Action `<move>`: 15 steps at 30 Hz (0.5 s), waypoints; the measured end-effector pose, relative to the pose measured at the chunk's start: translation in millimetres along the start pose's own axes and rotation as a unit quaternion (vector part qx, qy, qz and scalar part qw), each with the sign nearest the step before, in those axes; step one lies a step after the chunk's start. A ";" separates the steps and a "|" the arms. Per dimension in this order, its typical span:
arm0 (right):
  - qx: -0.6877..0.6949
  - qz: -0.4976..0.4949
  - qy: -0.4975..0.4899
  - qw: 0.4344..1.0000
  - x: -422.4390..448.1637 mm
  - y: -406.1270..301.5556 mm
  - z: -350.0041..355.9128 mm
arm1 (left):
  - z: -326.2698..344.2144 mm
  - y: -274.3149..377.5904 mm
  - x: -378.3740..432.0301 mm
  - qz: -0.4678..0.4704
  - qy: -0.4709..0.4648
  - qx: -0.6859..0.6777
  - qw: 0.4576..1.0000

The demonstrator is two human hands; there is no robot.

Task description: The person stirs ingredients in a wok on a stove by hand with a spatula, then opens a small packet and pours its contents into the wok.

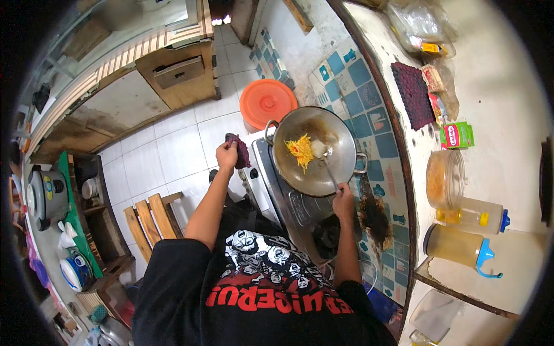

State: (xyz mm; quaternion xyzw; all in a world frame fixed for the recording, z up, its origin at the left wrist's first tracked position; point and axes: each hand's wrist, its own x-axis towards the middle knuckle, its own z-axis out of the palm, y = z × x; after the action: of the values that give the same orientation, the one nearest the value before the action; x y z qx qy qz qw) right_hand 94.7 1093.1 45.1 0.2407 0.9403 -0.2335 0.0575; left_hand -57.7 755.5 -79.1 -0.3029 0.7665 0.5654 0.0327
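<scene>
My right hand (343, 201) grips the handle of a metal spatula (331, 171), whose head is down in a wide metal wok (298, 179). By the spatula's head lies a whitish lump (319, 148), too small to identify. Yellow shredded food with red bits (300, 149) is heaped left of it. The wok, with a loop handle on each side, sits on a gas stove (265, 156). My left hand (227, 155) pinches a dark maroon cloth potholder (241, 154) in the air, just left of the stove and apart from the wok.
An orange lidded bucket (268, 101) stands beyond the stove. Along the tiled wall at right runs a ledge with a second maroon potholder (412, 96), a plastic jar (445, 179) and bottles (458, 245). A wooden slatted stool (149, 220) and a rice cooker (45, 194) are at left.
</scene>
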 end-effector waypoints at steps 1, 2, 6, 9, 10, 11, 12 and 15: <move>0.001 -0.001 -0.001 1.000 3.9 0.8 0.5 | -3.1 -2.4 -1.7 -0.009 0.004 -0.003 1.000; -0.002 -0.015 0.061 0.998 5.8 1.2 0.3 | -5.4 -4.6 -5.2 -0.011 0.004 -0.001 1.000; -0.065 0.036 0.032 0.997 12.3 -10.0 1.9 | -8.0 -18.1 -10.8 -0.046 -0.010 -0.027 0.999; 0.020 -0.002 0.005 1.000 15.7 0.9 4.6 | -4.9 -23.7 -15.0 -0.045 -0.026 -0.047 0.998; 0.020 -0.003 0.006 1.000 19.0 3.7 7.2 | -2.0 -23.0 -16.6 -0.034 -0.033 -0.076 0.996; 0.010 -0.017 0.073 0.997 18.6 5.1 10.1 | -1.7 -21.4 -19.4 -0.023 -0.030 -0.069 0.997; -0.001 -0.030 0.141 0.990 17.4 7.0 12.5 | -2.1 -21.1 -22.5 -0.023 -0.031 -0.067 0.997; 0.012 -0.014 0.070 0.997 12.2 5.0 16.8 | -3.6 -24.0 -23.6 -0.040 -0.042 -0.083 0.995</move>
State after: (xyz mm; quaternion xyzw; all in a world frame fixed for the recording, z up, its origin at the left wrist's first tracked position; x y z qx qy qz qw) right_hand 86.3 1094.4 25.4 0.2436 0.9426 -0.2279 -0.0147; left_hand -25.4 758.1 -88.9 -0.3109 0.7021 0.6376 0.0623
